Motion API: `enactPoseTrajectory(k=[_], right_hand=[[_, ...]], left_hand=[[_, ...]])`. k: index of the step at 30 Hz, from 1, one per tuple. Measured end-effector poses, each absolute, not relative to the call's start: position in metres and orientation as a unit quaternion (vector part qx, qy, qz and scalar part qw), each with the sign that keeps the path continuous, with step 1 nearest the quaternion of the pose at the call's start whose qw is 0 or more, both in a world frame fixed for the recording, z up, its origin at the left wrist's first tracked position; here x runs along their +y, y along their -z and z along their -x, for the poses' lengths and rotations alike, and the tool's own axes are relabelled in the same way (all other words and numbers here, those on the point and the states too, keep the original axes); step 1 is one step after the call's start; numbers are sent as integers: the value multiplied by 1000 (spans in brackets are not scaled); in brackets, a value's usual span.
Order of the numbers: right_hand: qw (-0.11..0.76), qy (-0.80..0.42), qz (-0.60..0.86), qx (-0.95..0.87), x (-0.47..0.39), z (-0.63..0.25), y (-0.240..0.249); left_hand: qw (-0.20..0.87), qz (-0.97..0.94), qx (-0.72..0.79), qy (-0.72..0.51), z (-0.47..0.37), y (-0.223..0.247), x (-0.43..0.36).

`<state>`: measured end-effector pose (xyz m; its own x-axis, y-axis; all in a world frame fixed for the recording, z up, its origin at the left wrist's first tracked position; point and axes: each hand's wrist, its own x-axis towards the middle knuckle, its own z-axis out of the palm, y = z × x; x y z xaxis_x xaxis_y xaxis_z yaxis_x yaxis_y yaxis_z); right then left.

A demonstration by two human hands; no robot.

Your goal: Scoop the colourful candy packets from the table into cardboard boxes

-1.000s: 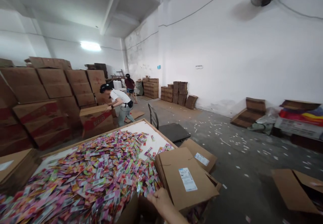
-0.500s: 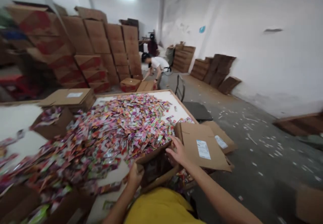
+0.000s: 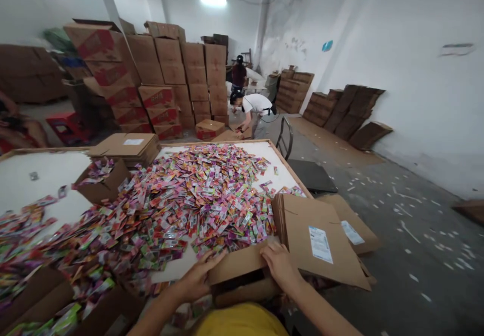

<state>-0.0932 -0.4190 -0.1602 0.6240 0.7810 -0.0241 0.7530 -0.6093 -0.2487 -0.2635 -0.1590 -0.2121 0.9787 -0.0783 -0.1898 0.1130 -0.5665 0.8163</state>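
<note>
My left hand (image 3: 197,277) rests with spread fingers on the top flap of a brown cardboard box (image 3: 238,265) at the near table edge. My right hand (image 3: 279,263) presses on the same flap from the right, fingers bent over it. The flap lies almost flat over the box opening. A big heap of colourful small sachets (image 3: 181,210) covers the white table (image 3: 41,179) just beyond the box. A stack of flattened cartons (image 3: 321,235) with a white label leans beside my right hand.
Small open boxes with sachets (image 3: 99,184) and a flat carton stack (image 3: 126,147) sit on the table's far side. A platform trolley (image 3: 308,173) stands right of the table. A person in white (image 3: 256,110) bends over boxes by stacked cartons (image 3: 166,84); another person (image 3: 238,73) stands behind.
The view rose slightly and steadied. My left hand moved from gripping the box's near edge onto the flap; my right hand pushed the flap down over the opening.
</note>
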Motion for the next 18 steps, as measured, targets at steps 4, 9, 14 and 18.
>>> enactPoseTrajectory(k=[4,9,14,18], right_hand=[[35,3,928,-371,-394,94,177],[171,-39,870,-461,-397,107,181],[165,-99,853,-484,-400,124,191],[194,-108,847,-484,-390,120,199]], left_hand=[[408,-897,42,162,253,180,-162],[242,-966,86,22,238,180,-215],[208,-975,78,25,231,187,-235],[225,-967,32,117,219,181,-237]])
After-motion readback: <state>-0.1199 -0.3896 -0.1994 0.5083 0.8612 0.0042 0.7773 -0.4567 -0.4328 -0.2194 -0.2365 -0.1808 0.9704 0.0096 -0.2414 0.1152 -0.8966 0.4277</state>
